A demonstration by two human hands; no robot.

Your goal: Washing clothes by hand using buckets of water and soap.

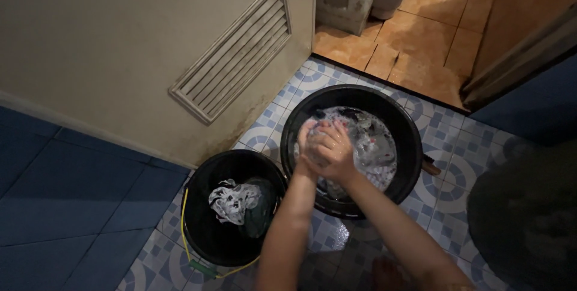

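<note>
Both hands' fingers clenched around wet garment [318, 138] above black basin [409, 147]; left hand [308, 141] mostly hidden behind right hand [333, 150].

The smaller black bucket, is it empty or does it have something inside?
Not empty. The smaller black bucket holds a crumpled white patterned cloth beside a dark garment; whether it holds water, cannot tell.

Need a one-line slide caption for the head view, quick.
Both hands, left hand and right hand, squeeze wet cloth over the large black basin; wrung clothes lie in the smaller black bucket.
</note>
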